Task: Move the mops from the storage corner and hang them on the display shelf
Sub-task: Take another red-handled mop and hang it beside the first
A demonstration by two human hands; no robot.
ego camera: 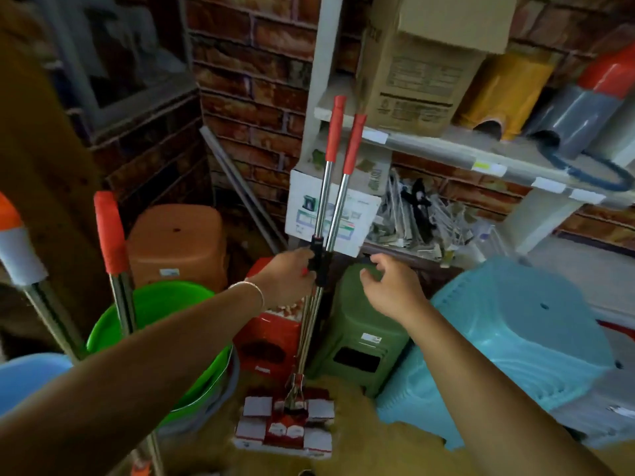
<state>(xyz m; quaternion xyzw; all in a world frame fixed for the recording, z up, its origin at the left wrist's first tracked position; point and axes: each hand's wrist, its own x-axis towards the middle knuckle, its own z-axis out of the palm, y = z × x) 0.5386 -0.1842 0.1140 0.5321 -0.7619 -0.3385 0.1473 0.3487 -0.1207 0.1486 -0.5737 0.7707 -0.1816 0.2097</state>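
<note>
at the far left edge a mop handle with an orange and white tip (15, 242) leans in, its steel shaft running down toward a blue tub (31, 379). just beside it stands another mop with a red grip (110, 231), its shaft dropping into a green bucket (165, 324). behind the bucket sits an orange plastic stool (178, 242) against the brick wall (251, 80) of the corner.

the left hand (287, 276) (a thin bracelet on the wrist) is curled round the black collar of two mops (335, 187) held together, their steel shafts rising side by side to red grips that fork slightly apart in front of a white shelf post (324, 63). their flat heads (285, 424), wrapped in red and white packaging, rest on the floor below, in front of a red box (268, 341).

the right hand (388, 290) hovers just right of the shafts, fingers loosely curved and spread, touching nothing, above a green stool (364, 338). to its right lies a stack of pale blue stools (515, 331). on the shelf above stand a cardboard box (419, 70), a yellow roll (505, 91) and grey containers (577, 115); under it hangs a cluster of packaged goods (too blurred to tell what) (415, 214).
</note>
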